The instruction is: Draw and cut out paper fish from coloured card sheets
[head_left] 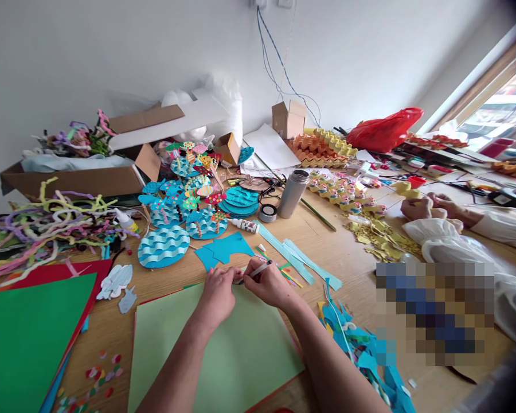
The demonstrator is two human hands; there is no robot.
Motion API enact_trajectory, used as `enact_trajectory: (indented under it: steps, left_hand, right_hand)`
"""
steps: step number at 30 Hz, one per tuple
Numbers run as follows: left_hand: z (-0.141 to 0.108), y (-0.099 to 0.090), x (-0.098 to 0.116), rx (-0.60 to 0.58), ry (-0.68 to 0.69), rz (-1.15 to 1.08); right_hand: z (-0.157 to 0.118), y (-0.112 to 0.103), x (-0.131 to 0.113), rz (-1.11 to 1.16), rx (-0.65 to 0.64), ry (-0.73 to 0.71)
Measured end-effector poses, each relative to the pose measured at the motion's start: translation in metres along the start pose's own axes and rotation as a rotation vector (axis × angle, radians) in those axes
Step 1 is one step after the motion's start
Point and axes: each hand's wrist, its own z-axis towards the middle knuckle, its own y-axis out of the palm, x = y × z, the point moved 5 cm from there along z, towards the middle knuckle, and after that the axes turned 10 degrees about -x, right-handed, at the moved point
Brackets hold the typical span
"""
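A pale green sheet (215, 350) lies on the table in front of me, with red edges showing beneath it. My right hand (264, 282) is closed around a pen (262, 267) near the sheet's far edge. Just left of it, my left hand (218, 291) rests at that same edge, its fingers bent and pressed together toward the pen's tip. Whatever is between the left fingers is too small to make out. Beyond the hands lie blue paper pieces (232, 248) and a small white glue bottle (245, 226).
Green card (38, 338) lies at the left, below a heap of pipe cleaners (47, 221). A grey metal bottle (293, 195) stands behind my hands. Blue scraps (370, 361) lie at the right. Another person's hands (438, 207) work farther right.
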Motion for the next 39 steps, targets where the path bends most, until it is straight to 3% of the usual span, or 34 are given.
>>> enact_trajectory:
  steps: [39]
  left_hand:
    - [-0.0009,-0.0009,0.0009,0.004,0.008,0.001]
  right_hand:
    - [-0.0004,-0.0007,-0.0020,-0.035,-0.002,0.028]
